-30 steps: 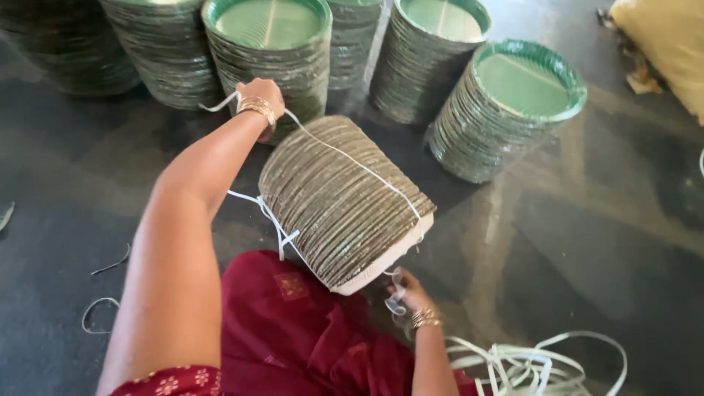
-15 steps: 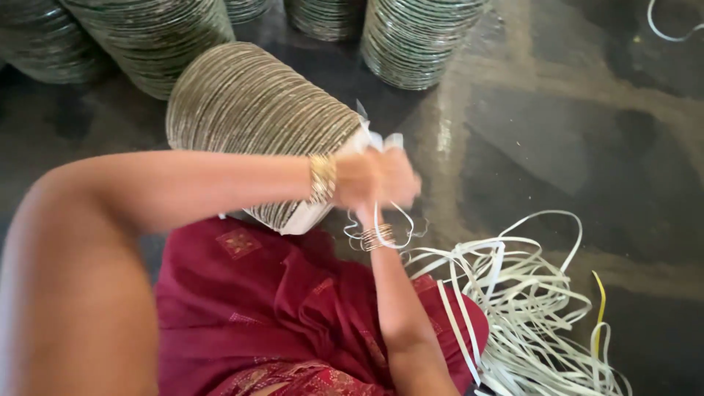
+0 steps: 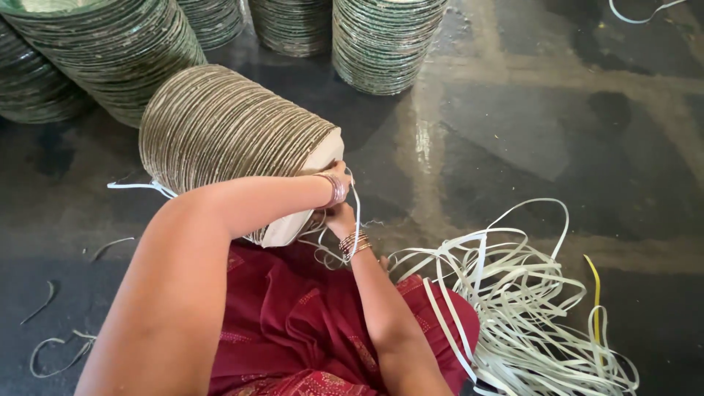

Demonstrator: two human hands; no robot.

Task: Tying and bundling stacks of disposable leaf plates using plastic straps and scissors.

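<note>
At far left, upright stacks of green-rimmed plates (image 3: 110,66) stand on the dark floor (image 3: 513,132), w/ loose strap scraps (image 3: 55,352) lying lower left. Next to those, a bundle of plates (image 3: 227,139) lies on its side, pale end face turned twd the person, resting against the red garment (image 3: 293,323) over the lap. A white strap (image 3: 139,186) runs out from under the bundle's left side.

Left arm crosses over the bundle; left hand (image 3: 339,176) sits at the bundle's end face, bangles at the wrist, fingers curled on a thin strap loop (image 3: 356,213) — grip looks closed but fingertips mostly hidden. Right hand (image 3: 339,218) is just below it, touching the bundle's lower edge, also bangled, closed on the same strap; can't tell exactly how the fingers pinch it.

More plate stacks (image 3: 381,44) stand at top centre, well apart from the hands. On the right, a loose tangle of white straps (image 3: 528,308) spreads over the floor beside the person's knee, one yellow strip (image 3: 595,286) at its right edge.
</note>
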